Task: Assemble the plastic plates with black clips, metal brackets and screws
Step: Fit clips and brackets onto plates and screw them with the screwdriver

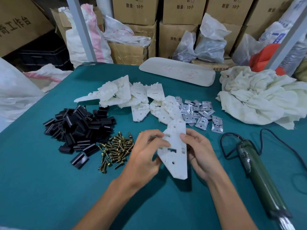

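A long white plastic plate (174,156) with slots and holes is held upright over the teal table. My left hand (146,151) grips its left edge, thumb across the slots. My right hand (198,150) grips its right edge, thumb on the front face. Behind them lies a heap of white plastic plates (126,95). To the left sits a pile of black clips (78,128), with brass screws (116,148) beside it. Shiny metal brackets (199,113) lie to the right of the plates.
A green electric screwdriver (255,171) with a black cord lies at the right on the teal table (49,188). A crumpled white cloth (259,95) and a grey foam pad (177,72) lie at the back. Cardboard boxes and plastic bags stand behind the table.
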A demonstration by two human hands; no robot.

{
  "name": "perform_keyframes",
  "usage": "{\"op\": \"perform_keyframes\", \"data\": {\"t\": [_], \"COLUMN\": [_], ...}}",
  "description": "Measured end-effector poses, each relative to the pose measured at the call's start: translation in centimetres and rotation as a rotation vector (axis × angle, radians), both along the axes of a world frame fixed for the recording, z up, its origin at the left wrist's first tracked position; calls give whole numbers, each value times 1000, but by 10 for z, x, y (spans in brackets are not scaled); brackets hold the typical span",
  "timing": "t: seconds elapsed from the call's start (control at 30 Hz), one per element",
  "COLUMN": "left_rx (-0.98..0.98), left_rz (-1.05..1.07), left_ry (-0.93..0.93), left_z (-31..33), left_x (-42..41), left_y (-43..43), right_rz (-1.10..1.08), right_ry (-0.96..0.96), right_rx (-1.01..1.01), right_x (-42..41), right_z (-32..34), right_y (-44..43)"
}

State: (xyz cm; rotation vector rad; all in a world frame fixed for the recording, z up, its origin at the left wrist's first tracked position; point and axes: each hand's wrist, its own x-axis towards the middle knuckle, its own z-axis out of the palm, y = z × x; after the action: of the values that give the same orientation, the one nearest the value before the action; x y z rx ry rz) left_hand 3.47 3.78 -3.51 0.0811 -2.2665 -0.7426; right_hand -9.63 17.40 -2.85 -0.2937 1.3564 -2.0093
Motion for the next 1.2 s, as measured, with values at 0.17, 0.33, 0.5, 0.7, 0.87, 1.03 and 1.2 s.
{"op": "perform_keyframes", "data": {"t": [0.17,0.33,0.5,0.7,0.87,1.03,1.2], "left_rx": [-105,38,113,-238,-347,-362,-221], "left_rz": [91,193,348,642,687,645,430], "left_ry": [-202,-282,-346,-794,-1046,-1065,-697], "left_z": [-4,3,19,34,30,32,47], "left_x": [10,14,19,8,-17,-32,-29], "left_y": [-13,-29,-71,-144,-161,-165,-126], "right_rz": [-31,-30,-101,-123,-106,-101,-190], "right_ry": [198,450,685,652,612,571,557], "right_rx": [258,529,782,706,683,629,530], "right_x": [-4,-4,-7,-4,-4,-4,-4], "right_z": [-4,-14,-19,-21,-20,-19,-15], "right_y": [1,4,5,3,1,2,0]}}
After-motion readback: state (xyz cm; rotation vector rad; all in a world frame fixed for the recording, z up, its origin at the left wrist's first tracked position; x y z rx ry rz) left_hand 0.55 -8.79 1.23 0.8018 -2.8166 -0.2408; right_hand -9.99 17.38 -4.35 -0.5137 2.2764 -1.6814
